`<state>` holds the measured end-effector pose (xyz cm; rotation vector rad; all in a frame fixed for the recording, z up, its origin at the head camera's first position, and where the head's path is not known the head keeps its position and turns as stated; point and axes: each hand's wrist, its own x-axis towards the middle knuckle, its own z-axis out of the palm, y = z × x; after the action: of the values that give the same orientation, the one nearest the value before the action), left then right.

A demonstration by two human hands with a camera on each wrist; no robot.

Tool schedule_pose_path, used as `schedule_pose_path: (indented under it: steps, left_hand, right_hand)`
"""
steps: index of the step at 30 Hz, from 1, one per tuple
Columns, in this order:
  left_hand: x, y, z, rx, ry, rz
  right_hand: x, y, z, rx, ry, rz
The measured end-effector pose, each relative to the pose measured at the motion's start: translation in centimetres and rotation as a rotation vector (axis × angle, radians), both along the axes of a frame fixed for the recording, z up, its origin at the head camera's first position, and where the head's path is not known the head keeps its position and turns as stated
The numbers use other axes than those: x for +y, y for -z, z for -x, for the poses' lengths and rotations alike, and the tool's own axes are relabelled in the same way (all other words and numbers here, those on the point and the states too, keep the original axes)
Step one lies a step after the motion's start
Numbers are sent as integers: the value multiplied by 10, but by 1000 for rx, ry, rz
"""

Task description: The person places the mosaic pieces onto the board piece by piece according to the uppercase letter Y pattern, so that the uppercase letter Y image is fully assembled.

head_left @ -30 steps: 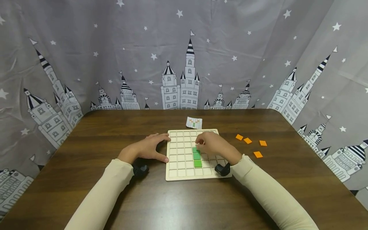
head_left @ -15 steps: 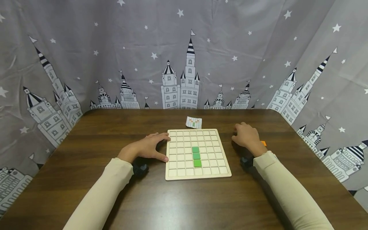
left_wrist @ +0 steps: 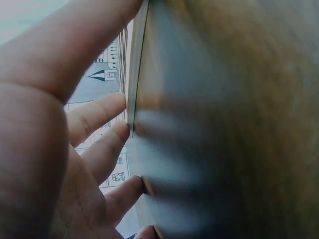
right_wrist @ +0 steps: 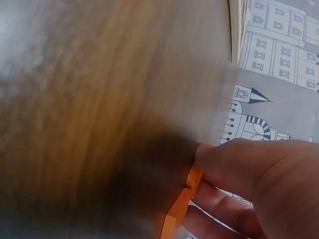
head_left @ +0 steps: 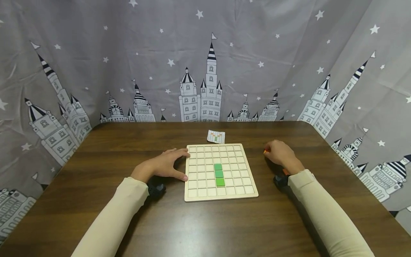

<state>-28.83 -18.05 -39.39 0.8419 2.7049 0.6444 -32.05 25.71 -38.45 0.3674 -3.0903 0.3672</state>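
A pale wooden grid board [head_left: 200,195] lies on the table, with a short column of green square tiles [head_left: 219,174] in its middle. My left hand [head_left: 163,165] rests at the board's left side, thumb and fingers spread, fingertips on the edge. In the left wrist view the fingertips meet the thin board edge [left_wrist: 134,74]. Right of the board, my right hand [head_left: 282,154] pinches an orange square tile [right_wrist: 195,177] low over the table. More orange tiles [right_wrist: 175,211] show just behind it in the right wrist view.
A small printed card [head_left: 216,136] with a coloured grid pattern lies behind the board. Part of another orange tile [head_left: 285,172] shows under the right wrist. A grey curtain [head_left: 253,43] with castles and stars hangs behind the table.
My right hand has left the green tiles on the board and moved right to the orange tiles, where it now pinches one. My left hand has stayed at the board's edge.
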Motion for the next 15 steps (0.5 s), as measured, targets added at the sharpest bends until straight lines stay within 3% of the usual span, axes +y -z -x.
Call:
schedule_pose_path:
  steps: [15]
  left_hand:
    - [0, 0, -1, 10, 12, -11]
  right_hand:
    - [-10, -5, 3, 11, 2, -8]
